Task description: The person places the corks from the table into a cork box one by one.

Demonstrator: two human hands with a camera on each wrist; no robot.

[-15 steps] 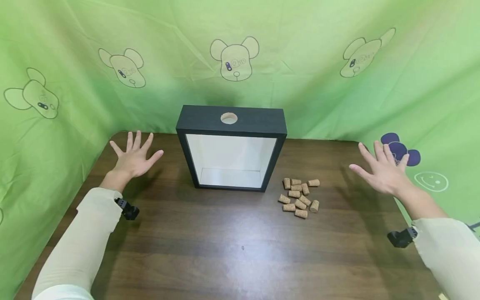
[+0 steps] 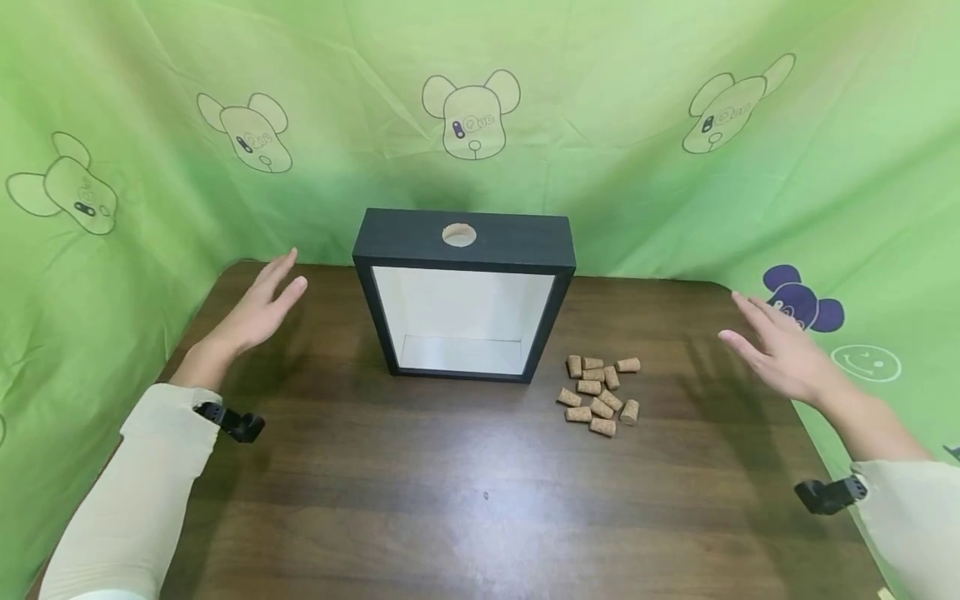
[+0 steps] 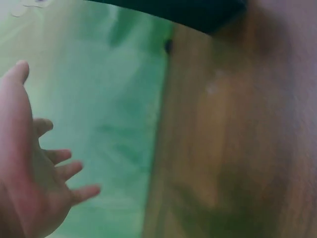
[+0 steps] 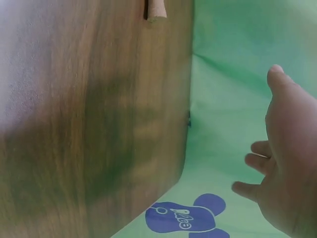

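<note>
Toward the back of the table stands a black box frame (image 2: 463, 242) with a clear or open front, a white inside and a round hole (image 2: 459, 235) in its top. Several corks (image 2: 600, 396) lie in a loose group just right of it; one cork (image 4: 157, 10) shows at the top of the right wrist view. My left hand (image 2: 255, 315) hovers over the table's left side, turned edge-on, with fingers straight and thumb apart. On the other side my right hand (image 2: 783, 354) is raised by the right edge, fingers extended. Both hands hold nothing.
The brown wooden table (image 2: 420, 492) has a green printed curtain (image 2: 600, 108) hanging behind it and along both sides. Each wrist wears a small black camera, one at the left cuff (image 2: 232, 421) and one at the right cuff (image 2: 828, 495).
Both hands have turned from palm-down with spread fingers to edge-on, with the fingers closer together. The right hand has shifted slightly right. Box frame and corks stay put.
</note>
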